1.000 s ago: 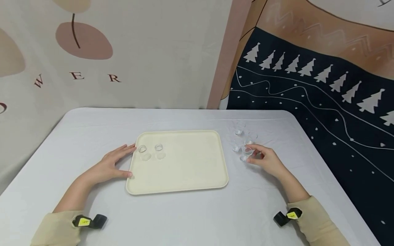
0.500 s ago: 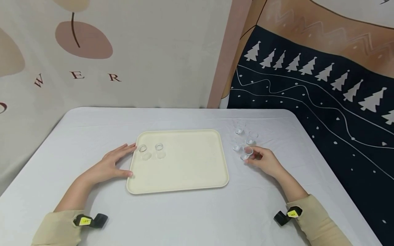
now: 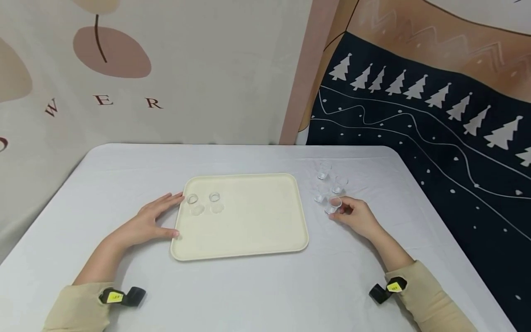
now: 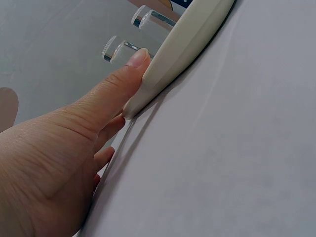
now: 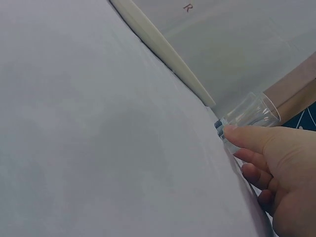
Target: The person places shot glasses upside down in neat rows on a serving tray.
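Two clear shot glasses stand upside down near the left end of the cream tray (image 3: 249, 230): the left shot glass (image 3: 192, 199) and, to its right, another shot glass (image 3: 214, 197). My left hand (image 3: 145, 226) is at the tray's left edge, with thumb and fingers spread. In the left wrist view its thumb (image 4: 121, 81) lies against the tray rim. Right of the tray, my right hand (image 3: 358, 219) pinches an upright clear shot glass (image 5: 252, 111) between thumb and fingers, close over the tablecloth. The fingers' far side is hidden behind the glass.
Three more upright shot glasses stand just beyond my right hand: a rear glass (image 3: 323, 171), a right glass (image 3: 339, 185) and a left glass (image 3: 319, 194). A white cloth (image 3: 249, 295) covers the table. Printed hangings (image 3: 224, 83) border its back and right side.
My right thumb and fingers have shifted slightly on the shot glass, which stays in nearly the same place. My left hand and the tray have kept their places.
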A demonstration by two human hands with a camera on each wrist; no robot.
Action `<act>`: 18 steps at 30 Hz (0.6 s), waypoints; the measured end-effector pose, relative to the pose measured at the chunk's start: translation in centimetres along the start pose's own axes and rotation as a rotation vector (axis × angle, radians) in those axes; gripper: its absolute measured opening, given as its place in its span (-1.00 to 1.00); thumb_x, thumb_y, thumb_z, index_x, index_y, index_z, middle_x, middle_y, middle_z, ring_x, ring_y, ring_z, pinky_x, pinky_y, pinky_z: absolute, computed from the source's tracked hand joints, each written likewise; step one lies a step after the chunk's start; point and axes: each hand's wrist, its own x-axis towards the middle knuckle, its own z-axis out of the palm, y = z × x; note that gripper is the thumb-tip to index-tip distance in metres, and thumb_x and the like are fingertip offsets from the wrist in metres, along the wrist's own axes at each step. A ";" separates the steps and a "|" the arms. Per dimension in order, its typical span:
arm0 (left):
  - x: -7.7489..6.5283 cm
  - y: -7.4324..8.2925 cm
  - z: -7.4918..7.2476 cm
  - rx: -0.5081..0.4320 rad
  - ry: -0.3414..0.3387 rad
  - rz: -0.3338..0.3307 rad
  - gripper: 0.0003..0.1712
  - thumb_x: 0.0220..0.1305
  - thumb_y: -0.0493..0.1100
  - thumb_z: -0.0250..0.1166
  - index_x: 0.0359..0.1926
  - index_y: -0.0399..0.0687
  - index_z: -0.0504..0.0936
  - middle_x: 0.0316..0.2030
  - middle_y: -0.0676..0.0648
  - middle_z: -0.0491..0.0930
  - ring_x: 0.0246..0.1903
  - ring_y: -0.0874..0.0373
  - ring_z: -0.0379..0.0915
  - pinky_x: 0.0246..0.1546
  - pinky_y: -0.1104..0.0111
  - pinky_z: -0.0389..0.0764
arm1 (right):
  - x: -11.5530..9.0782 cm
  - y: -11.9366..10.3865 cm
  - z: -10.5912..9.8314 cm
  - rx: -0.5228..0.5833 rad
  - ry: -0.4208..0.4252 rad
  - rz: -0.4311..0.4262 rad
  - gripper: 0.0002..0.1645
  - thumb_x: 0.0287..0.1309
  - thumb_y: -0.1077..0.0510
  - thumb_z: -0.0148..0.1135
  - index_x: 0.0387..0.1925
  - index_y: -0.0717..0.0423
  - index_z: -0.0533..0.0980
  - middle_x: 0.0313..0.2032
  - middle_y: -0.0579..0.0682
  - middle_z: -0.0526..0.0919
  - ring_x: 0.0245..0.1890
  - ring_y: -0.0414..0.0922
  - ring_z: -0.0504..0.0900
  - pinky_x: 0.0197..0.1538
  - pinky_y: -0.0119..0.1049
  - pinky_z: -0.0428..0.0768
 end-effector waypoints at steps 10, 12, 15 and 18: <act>0.1 0.0 -0.1 -0.003 0.003 0.018 0.09 -0.11 0.07 0.54 0.42 -0.10 0.22 0.41 -0.31 0.05 0.37 -0.40 -0.23 0.13 -0.41 -0.18 | -0.2 -0.9 -0.5 0.024 0.021 0.030 -0.58 0.00 0.18 0.46 -0.07 0.25 0.60 -0.45 -0.02 0.54 -0.46 -0.10 0.43 -0.49 -0.39 0.42; 0.1 0.0 0.0 -0.004 0.004 0.017 0.09 -0.12 0.07 0.54 0.41 -0.11 0.22 0.41 -0.31 0.05 0.37 -0.39 -0.23 0.13 -0.41 -0.18 | -0.2 -1.0 -0.6 0.014 0.025 0.024 -0.59 0.00 0.17 0.46 -0.08 0.24 0.60 -0.45 -0.03 0.55 -0.47 -0.11 0.42 -0.51 -0.39 0.40; 0.1 0.0 0.0 -0.007 0.003 0.014 0.09 -0.12 0.07 0.54 0.41 -0.11 0.23 0.41 -0.31 0.05 0.37 -0.39 -0.23 0.13 -0.42 -0.18 | -0.3 -1.3 -0.6 0.007 0.031 0.015 -0.61 0.00 0.17 0.46 -0.10 0.21 0.61 -0.46 -0.05 0.56 -0.50 -0.12 0.41 -0.52 -0.38 0.39; 0.1 0.0 0.0 -0.007 0.003 0.012 0.10 -0.12 0.07 0.55 0.41 -0.11 0.23 0.41 -0.31 0.05 0.37 -0.39 -0.24 0.13 -0.41 -0.18 | -0.3 -1.6 -0.6 0.013 0.032 0.018 -0.63 -0.01 0.17 0.46 -0.12 0.18 0.62 -0.46 -0.05 0.55 -0.52 -0.11 0.38 -0.54 -0.37 0.36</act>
